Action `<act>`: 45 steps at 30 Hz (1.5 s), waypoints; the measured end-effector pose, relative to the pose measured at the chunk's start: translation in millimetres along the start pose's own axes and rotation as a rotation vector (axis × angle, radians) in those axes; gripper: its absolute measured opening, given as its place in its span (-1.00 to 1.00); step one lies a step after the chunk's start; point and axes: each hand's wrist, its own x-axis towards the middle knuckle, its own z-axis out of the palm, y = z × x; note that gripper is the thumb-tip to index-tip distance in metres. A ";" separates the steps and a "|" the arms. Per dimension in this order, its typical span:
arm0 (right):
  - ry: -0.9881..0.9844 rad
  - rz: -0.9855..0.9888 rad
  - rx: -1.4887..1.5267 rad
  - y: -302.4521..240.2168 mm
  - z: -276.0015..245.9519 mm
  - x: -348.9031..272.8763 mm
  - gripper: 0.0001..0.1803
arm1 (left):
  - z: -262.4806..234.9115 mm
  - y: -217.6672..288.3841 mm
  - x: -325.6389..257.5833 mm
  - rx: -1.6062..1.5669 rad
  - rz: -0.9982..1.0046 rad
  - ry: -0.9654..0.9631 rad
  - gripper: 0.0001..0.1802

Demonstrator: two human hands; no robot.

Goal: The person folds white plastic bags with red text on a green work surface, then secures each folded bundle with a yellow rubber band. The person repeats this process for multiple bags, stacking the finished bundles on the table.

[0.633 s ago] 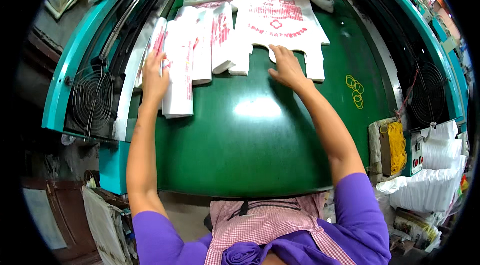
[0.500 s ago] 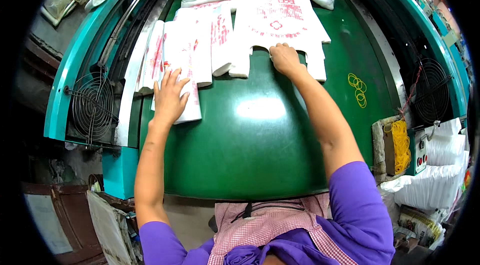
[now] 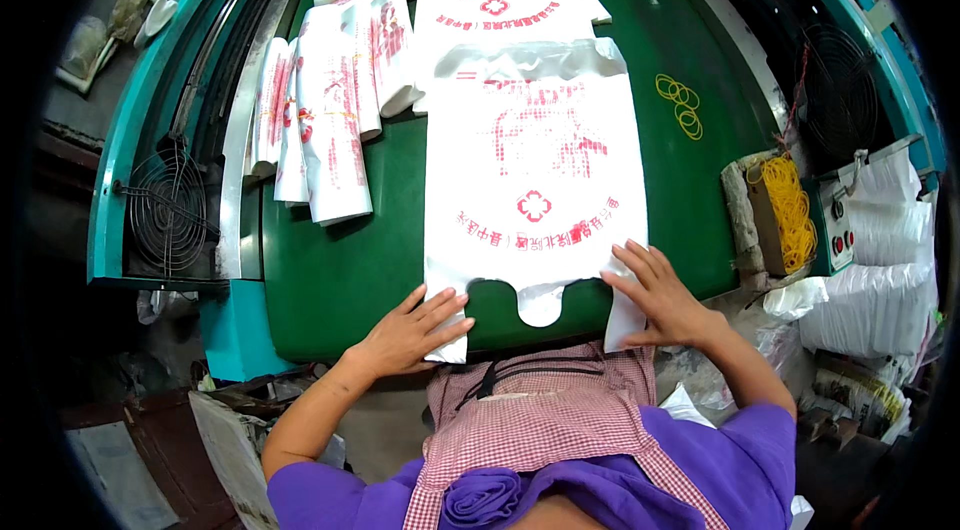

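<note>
A flat stack of white plastic carrier bags (image 3: 460, 160) with red print lies in front of me on the green table (image 3: 690, 230). Its two handles and the rounded middle tab point toward me at the near edge. My left hand (image 3: 412, 332) rests on the left handle, fingers outstretched. On the right handle lies my right hand (image 3: 668, 302), fingers spread and thumb apart. Beyond this stack is another printed bag stack (image 3: 550, 20), partly overlapped by it. Several rolled or folded bag bundles (image 3: 336, 165) lie to the left.
Loose yellow rubber bands (image 3: 680, 105) lie on the table's right side. A box of yellow bands (image 3: 787, 215) stands at the right edge, beside a control box with buttons (image 3: 840, 225). White bags (image 3: 870, 310) hang at far right. Round fan guards (image 3: 165, 210) flank the table.
A printed bag stack has come toward me to the table's near edge. Both hands have drawn back and now lie on its handles; the left has left the folded bundles.
</note>
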 end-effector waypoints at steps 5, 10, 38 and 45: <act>0.049 0.185 -0.290 9.3 19.6 -22.5 -0.08 | 13.0 -10.1 -2.3 -0.127 0.045 0.220 -0.26; 0.321 -0.026 -0.014 18.0 24.8 -31.6 -0.58 | 0.0 -32.4 40.2 -0.384 -0.060 0.632 -0.77; 0.428 -0.035 0.007 8.3 -2.8 110.4 -0.43 | -57.2 -68.6 185.0 -0.393 -0.526 0.343 -0.74; 0.521 -0.029 -0.018 9.7 17.5 97.0 -0.45 | -33.2 -3.5 141.3 0.067 -0.092 0.716 -0.44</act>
